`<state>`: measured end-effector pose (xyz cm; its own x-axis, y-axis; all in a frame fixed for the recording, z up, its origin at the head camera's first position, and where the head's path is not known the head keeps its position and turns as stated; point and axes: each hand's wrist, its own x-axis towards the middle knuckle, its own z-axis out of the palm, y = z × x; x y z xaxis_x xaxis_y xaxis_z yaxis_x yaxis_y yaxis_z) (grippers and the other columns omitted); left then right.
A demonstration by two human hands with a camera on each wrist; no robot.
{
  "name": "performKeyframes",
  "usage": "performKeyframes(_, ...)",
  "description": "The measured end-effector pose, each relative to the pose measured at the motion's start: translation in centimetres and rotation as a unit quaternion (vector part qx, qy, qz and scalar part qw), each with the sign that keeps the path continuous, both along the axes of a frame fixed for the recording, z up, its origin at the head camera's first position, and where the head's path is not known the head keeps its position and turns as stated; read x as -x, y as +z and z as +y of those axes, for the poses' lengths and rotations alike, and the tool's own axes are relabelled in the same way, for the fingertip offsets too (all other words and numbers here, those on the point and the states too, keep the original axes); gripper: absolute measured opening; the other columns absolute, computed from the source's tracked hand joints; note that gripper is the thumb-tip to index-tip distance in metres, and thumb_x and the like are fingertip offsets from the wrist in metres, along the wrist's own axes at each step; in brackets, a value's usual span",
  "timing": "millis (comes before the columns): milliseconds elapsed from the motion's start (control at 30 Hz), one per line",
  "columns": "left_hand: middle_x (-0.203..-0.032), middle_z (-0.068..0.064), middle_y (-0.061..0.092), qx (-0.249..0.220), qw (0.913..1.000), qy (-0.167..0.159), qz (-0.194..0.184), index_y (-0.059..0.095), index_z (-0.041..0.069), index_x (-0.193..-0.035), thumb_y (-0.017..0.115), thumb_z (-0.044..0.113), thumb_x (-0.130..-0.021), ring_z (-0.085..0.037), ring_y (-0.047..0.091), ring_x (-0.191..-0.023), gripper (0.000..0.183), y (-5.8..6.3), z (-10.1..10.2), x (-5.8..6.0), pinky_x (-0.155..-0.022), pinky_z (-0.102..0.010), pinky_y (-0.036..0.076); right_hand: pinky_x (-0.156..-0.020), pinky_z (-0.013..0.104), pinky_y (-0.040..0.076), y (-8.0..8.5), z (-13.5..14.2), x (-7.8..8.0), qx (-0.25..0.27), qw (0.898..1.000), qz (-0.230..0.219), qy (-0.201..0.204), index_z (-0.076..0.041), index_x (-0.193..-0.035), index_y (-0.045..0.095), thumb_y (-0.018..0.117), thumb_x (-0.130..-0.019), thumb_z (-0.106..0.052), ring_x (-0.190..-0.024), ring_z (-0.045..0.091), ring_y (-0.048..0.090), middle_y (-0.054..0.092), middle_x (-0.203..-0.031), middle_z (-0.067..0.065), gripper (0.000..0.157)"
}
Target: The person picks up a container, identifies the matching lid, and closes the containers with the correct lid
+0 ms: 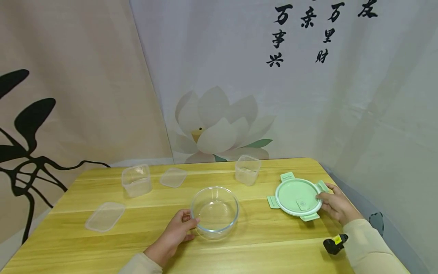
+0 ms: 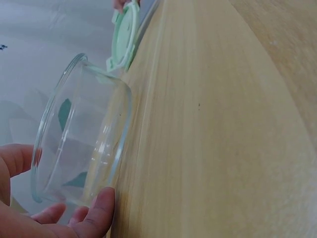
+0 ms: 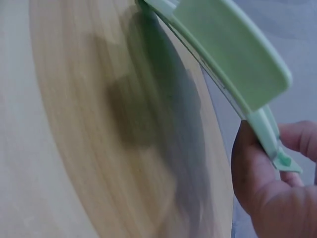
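Note:
In the head view a round clear glass bowl (image 1: pixel 215 213) stands upright on the table. My left hand (image 1: pixel 175 235) grips its near left side, the thumb at the rim and the other fingers against the outer wall. The left wrist view shows the bowl (image 2: pixel 81 129) sideways, nothing in it. Farther right, my right hand (image 1: pixel 337 203) pinches the edge of a round light-green lid (image 1: pixel 297 195) with flip-out side tabs. In the right wrist view the lid (image 3: pixel 233 54) is tilted, with its shadow on the table below, so it is held off the surface.
Two clear square plastic containers stand toward the back, one at left (image 1: pixel 137 182) and one at centre right (image 1: pixel 248 170). Two flat translucent lids lie at left (image 1: pixel 105 217) and back centre (image 1: pixel 173 177). A small black device (image 1: pixel 335 244) with a yellow label is beside my right sleeve. Behind the wooden table (image 1: pixel 273 243) hangs a printed cloth (image 1: pixel 219 76).

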<state>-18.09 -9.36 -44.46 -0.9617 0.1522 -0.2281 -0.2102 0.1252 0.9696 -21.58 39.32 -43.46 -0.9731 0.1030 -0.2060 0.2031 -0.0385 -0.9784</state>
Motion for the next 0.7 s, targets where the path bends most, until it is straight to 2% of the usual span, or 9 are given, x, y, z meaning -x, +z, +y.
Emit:
performKeyframes(167,-0.122,-0.023,0.047,0.002,1.0000,0.003,0.002,0.037,-0.009,-0.133,0.061,0.017,-0.094,-0.028,0.053,-0.100,0.053,-0.1,0.0,0.0,-0.076,-0.040,0.054,-0.078,0.023,0.054,0.2,-0.4,-0.2,0.010,1.000,0.010,0.001,0.000,-0.148,-0.011,0.048,-0.094,0.006,-0.084,0.005,0.062,0.029,-0.133,0.028,0.081)
performKeyframes(267,-0.121,-0.022,0.047,0.003,1.0000,0.003,0.004,0.037,-0.009,-0.133,0.060,0.017,-0.094,-0.028,0.053,-0.099,0.052,-0.1,0.1,0.0,-0.076,-0.040,0.054,-0.079,0.024,0.054,0.3,-0.5,-0.3,0.023,1.000,0.017,0.000,-0.002,-0.146,-0.005,0.048,-0.094,0.006,-0.085,0.004,0.062,0.023,-0.137,0.029,0.075)
performKeyframes(367,-0.120,-0.022,0.047,0.003,1.0000,0.003,0.005,0.037,-0.009,-0.133,0.060,0.016,-0.093,-0.028,0.053,-0.099,0.052,-0.1,0.1,0.0,-0.077,-0.040,0.054,-0.079,0.024,0.054,0.5,-0.6,-0.6,0.040,0.999,0.023,-0.002,-0.011,-0.142,0.010,0.049,-0.094,0.006,-0.086,0.005,0.062,0.029,-0.132,0.023,0.065)
performKeyframes(467,-0.120,-0.022,0.047,0.003,1.0000,0.002,0.006,0.037,-0.009,-0.133,0.060,0.016,-0.093,-0.028,0.053,-0.100,0.052,0.0,0.1,-0.1,-0.077,-0.041,0.054,-0.078,0.024,0.054,0.7,-0.6,-0.8,0.046,0.999,0.028,-0.004,-0.015,-0.142,0.011,0.050,-0.094,0.005,-0.086,0.006,0.062,0.034,-0.124,0.015,0.065)
performKeyframes(600,-0.120,-0.022,0.047,0.000,1.0000,-0.003,0.008,0.036,-0.010,-0.133,0.060,0.016,-0.093,-0.028,0.053,-0.100,0.053,-0.1,0.1,-0.1,-0.077,-0.041,0.054,-0.077,0.024,0.054,0.9,-0.7,-1.2,0.045,0.998,0.039,-0.006,-0.015,-0.146,0.008,0.051,-0.094,0.005,-0.086,0.006,0.062,0.041,-0.115,0.007,0.070)
performKeyframes(700,-0.120,-0.022,0.047,-0.001,0.9999,-0.004,0.010,0.036,-0.009,-0.133,0.060,0.016,-0.093,-0.028,0.052,-0.100,0.053,-0.1,0.0,0.0,-0.077,-0.041,0.054,-0.077,0.023,0.054,1.0,-0.8,-1.4,0.050,0.997,0.051,-0.008,-0.022,-0.138,0.019,0.051,-0.093,0.007,-0.086,0.006,0.062,0.045,-0.110,0.002,0.062)
